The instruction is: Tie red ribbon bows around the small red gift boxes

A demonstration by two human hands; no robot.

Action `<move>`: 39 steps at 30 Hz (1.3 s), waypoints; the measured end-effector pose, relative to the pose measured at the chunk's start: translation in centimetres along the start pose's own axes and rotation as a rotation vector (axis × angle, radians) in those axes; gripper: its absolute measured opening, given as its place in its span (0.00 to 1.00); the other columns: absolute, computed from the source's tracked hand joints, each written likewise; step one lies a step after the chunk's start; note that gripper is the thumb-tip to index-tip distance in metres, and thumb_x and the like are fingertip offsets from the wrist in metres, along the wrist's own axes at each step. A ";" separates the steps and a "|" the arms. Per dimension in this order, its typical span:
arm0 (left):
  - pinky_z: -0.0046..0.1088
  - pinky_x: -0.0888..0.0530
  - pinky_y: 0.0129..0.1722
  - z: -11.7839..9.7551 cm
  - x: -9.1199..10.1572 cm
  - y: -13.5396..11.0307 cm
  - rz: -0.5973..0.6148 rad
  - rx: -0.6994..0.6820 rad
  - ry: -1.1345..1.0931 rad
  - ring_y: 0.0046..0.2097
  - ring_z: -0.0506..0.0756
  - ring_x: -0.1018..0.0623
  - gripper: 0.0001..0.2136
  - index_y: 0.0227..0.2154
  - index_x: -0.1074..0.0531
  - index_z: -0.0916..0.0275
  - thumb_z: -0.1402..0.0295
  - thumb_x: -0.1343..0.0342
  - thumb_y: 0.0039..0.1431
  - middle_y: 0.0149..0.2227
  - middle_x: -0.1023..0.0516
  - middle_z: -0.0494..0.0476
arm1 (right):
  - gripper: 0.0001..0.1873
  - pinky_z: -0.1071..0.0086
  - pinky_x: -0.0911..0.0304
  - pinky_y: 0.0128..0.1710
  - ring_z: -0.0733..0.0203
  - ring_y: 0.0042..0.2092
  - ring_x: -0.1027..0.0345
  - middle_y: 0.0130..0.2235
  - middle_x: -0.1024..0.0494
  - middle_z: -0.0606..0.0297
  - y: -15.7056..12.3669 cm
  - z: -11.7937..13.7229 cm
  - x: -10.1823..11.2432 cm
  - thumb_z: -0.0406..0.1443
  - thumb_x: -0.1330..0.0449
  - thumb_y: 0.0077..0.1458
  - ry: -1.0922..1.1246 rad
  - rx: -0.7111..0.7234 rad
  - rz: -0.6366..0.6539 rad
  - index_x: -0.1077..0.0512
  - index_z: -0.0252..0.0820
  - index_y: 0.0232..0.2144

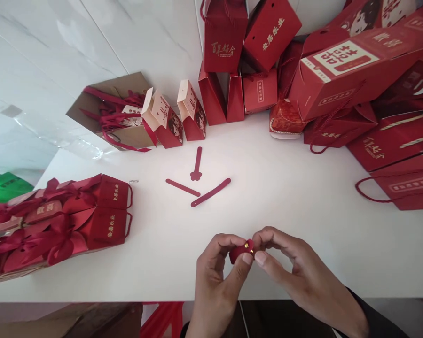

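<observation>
Close to the table's front edge, my left hand (220, 274) pinches a small curled dark red strip (235, 253) between thumb and fingers. Two small gold metal bits show at its right end; their exact kind is too small to tell. My right hand (296, 270) closes thumb and forefinger on that same end, and its fingertips hide part of it. Farther back lie a straight red strip (181, 187), a slightly curved red strip (211, 192) and a red strip with a flower-shaped end (196, 175).
Bow-tied red gift boxes (105, 225) stand at left. An open cardboard box (127, 136) holds red ribbons. Beside it are two small printed boxes (192, 112). Red gift boxes (338, 80) are piled at back right on the white table (303, 197).
</observation>
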State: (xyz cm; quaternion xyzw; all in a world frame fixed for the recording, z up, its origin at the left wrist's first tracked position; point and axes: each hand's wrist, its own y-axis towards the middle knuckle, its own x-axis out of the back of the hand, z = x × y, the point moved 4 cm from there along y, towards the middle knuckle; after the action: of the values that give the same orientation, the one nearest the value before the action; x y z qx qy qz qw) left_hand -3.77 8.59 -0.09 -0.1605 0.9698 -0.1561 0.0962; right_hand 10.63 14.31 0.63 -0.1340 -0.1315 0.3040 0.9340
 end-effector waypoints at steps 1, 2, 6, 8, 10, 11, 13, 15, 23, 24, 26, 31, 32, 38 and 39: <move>0.28 0.27 0.41 0.0 0.0 0.0 -0.003 0.003 -0.002 0.38 0.53 0.25 0.08 0.36 0.21 0.59 0.62 0.32 0.58 0.34 0.22 0.53 | 0.10 0.68 0.35 0.41 0.59 0.42 0.29 0.36 0.23 0.69 0.0 0.0 0.0 0.44 0.44 0.67 0.012 -0.001 0.001 0.28 0.49 0.35; 0.29 0.26 0.41 0.0 0.0 0.0 -0.001 0.009 -0.007 0.38 0.53 0.25 0.08 0.36 0.21 0.60 0.62 0.32 0.58 0.34 0.22 0.53 | 0.11 0.67 0.34 0.43 0.59 0.42 0.29 0.36 0.23 0.69 0.1 0.0 0.0 0.45 0.44 0.67 0.025 -0.004 0.001 0.28 0.49 0.35; 0.31 0.24 0.41 0.1 0.0 0.0 -0.007 0.034 -0.005 0.39 0.54 0.23 0.08 0.36 0.20 0.59 0.60 0.34 0.59 0.35 0.20 0.53 | 0.13 0.66 0.33 0.43 0.58 0.42 0.29 0.35 0.24 0.68 0.2 -0.2 -0.2 0.46 0.45 0.68 0.058 -0.025 -0.003 0.28 0.48 0.35; 0.30 0.24 0.41 0.1 0.1 0.0 -0.039 0.020 0.028 0.38 0.54 0.22 0.08 0.35 0.20 0.59 0.60 0.34 0.60 0.34 0.19 0.53 | 0.14 0.67 0.33 0.40 0.58 0.40 0.30 0.34 0.25 0.68 0.1 -0.3 -0.2 0.46 0.46 0.69 0.032 -0.041 -0.010 0.28 0.48 0.34; 0.29 0.24 0.41 0.0 0.1 0.0 -0.066 -0.011 0.071 0.38 0.54 0.21 0.09 0.35 0.20 0.60 0.59 0.35 0.60 0.34 0.19 0.54 | 0.14 0.68 0.35 0.37 0.59 0.39 0.31 0.34 0.26 0.69 0.1 -0.3 -0.2 0.46 0.47 0.69 0.004 -0.038 -0.018 0.28 0.48 0.34; 0.30 0.24 0.41 -0.1 0.0 0.0 -0.075 -0.029 0.094 0.38 0.55 0.20 0.09 0.35 0.20 0.60 0.59 0.35 0.61 0.34 0.19 0.54 | 0.14 0.69 0.36 0.36 0.59 0.39 0.31 0.34 0.26 0.69 0.1 -0.2 -0.2 0.46 0.47 0.69 -0.001 -0.037 -0.017 0.28 0.48 0.34; 0.30 0.24 0.41 -0.1 0.0 0.0 -0.092 -0.069 0.144 0.39 0.56 0.20 0.09 0.36 0.19 0.59 0.59 0.36 0.62 0.34 0.18 0.55 | 0.14 0.69 0.37 0.35 0.59 0.39 0.31 0.34 0.25 0.69 0.1 -0.1 -0.2 0.45 0.47 0.69 -0.003 -0.035 -0.016 0.28 0.48 0.34; 0.30 0.24 0.41 -0.1 -0.1 -0.1 -0.105 -0.109 0.196 0.40 0.56 0.19 0.07 0.36 0.19 0.58 0.61 0.36 0.62 0.35 0.17 0.55 | 0.13 0.69 0.37 0.35 0.59 0.40 0.30 0.35 0.25 0.69 0.1 0.0 -0.2 0.45 0.47 0.69 -0.007 -0.045 -0.015 0.28 0.48 0.34; 0.28 0.25 0.37 -0.2 -0.1 -0.3 -0.173 -0.241 0.363 0.35 0.54 0.21 0.04 0.35 0.20 0.58 0.67 0.39 0.63 0.32 0.18 0.54 | 0.10 0.68 0.35 0.35 0.59 0.38 0.31 0.34 0.26 0.68 0.1 -0.2 -0.5 0.43 0.45 0.66 -0.028 -0.044 -0.018 0.29 0.48 0.34; 0.28 0.26 0.36 -0.2 -0.1 -0.3 -0.191 -0.236 0.358 0.35 0.54 0.21 0.04 0.34 0.20 0.58 0.67 0.39 0.63 0.32 0.18 0.53 | 0.09 0.67 0.34 0.36 0.59 0.38 0.31 0.34 0.26 0.69 0.1 -0.1 -0.5 0.43 0.44 0.66 -0.031 -0.035 -0.035 0.30 0.48 0.34; 0.28 0.26 0.36 -0.2 0.0 -0.3 -0.220 -0.211 0.338 0.34 0.54 0.22 0.04 0.33 0.21 0.57 0.66 0.39 0.63 0.31 0.19 0.52 | 0.08 0.67 0.34 0.36 0.58 0.39 0.30 0.35 0.25 0.68 0.1 -0.1 -0.5 0.44 0.44 0.65 -0.028 -0.027 -0.085 0.30 0.49 0.36; 0.29 0.26 0.38 -0.1 -0.3 -0.1 -0.133 -0.134 0.305 0.35 0.55 0.21 0.06 0.34 0.20 0.59 0.64 0.39 0.63 0.33 0.18 0.55 | 0.11 0.67 0.32 0.33 0.54 0.45 0.27 0.40 0.21 0.65 0.0 -0.2 -0.4 0.46 0.44 0.66 -0.031 -0.026 -0.094 0.27 0.50 0.39; 0.30 0.26 0.39 0.0 -0.4 -0.1 -0.113 -0.114 0.293 0.36 0.55 0.21 0.07 0.34 0.20 0.59 0.63 0.39 0.63 0.34 0.18 0.56 | 0.11 0.67 0.32 0.33 0.55 0.44 0.27 0.39 0.21 0.65 0.0 -0.2 -0.3 0.46 0.45 0.67 -0.038 -0.025 -0.076 0.26 0.50 0.39; 0.31 0.26 0.41 0.1 -0.6 -0.1 -0.059 -0.068 0.227 0.37 0.56 0.20 0.09 0.36 0.20 0.61 0.60 0.39 0.64 0.35 0.18 0.57 | 0.12 0.68 0.33 0.38 0.58 0.44 0.27 0.38 0.20 0.68 0.1 -0.4 0.1 0.47 0.45 0.68 -0.037 -0.029 -0.052 0.26 0.50 0.38; 0.31 0.26 0.40 0.1 -0.6 -0.1 -0.048 -0.065 0.215 0.37 0.56 0.21 0.10 0.36 0.21 0.61 0.60 0.40 0.64 0.35 0.18 0.57 | 0.13 0.68 0.33 0.38 0.58 0.43 0.27 0.38 0.20 0.68 0.1 -0.4 0.1 0.47 0.45 0.68 -0.033 -0.030 -0.041 0.26 0.50 0.37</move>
State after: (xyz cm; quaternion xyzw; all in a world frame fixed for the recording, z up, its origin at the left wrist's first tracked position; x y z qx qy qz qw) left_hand -3.14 8.73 -0.05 -0.1689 0.9751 -0.1430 -0.0176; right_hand 10.76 14.41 0.23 -0.1403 -0.1542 0.2848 0.9356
